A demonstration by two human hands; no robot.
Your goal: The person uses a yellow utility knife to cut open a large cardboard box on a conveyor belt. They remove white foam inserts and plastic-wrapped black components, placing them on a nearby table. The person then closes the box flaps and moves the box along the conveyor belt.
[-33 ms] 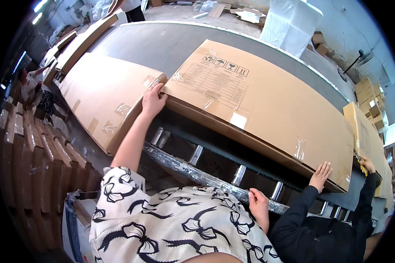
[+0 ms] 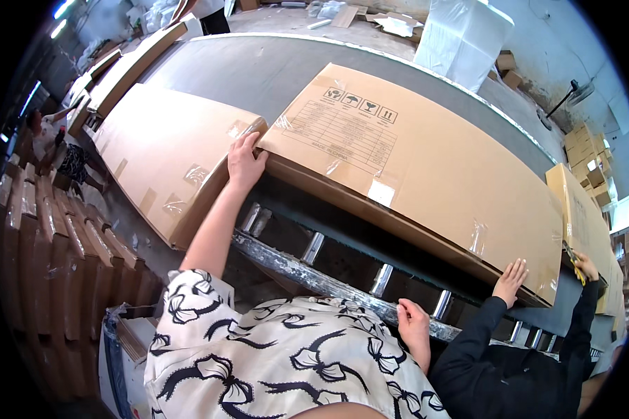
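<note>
A long brown cardboard box (image 2: pixel 433 160) with printed symbols lies flat across the conveyor. Beside it on the left is another taped cardboard box (image 2: pixel 168 140), its right end close to the long box's near left corner. At this junction my left hand (image 2: pixel 244 164) has its fingers bent over the left box's end edge, the thumb beside the long box's corner. My right hand (image 2: pixel 414 327) hangs near my body at the conveyor's near rail, fingers curled in, with nothing visible in them. It is apart from both boxes.
A co-worker in dark sleeves lays one hand (image 2: pixel 511 281) on the long box; the other holds a yellow-handled tool (image 2: pixel 579 269). Metal rollers (image 2: pixel 381 279) and a worn rail (image 2: pixel 307 274) run before me. Stacked flat cartons (image 2: pixel 56 244) stand left, another box (image 2: pixel 587 209) right.
</note>
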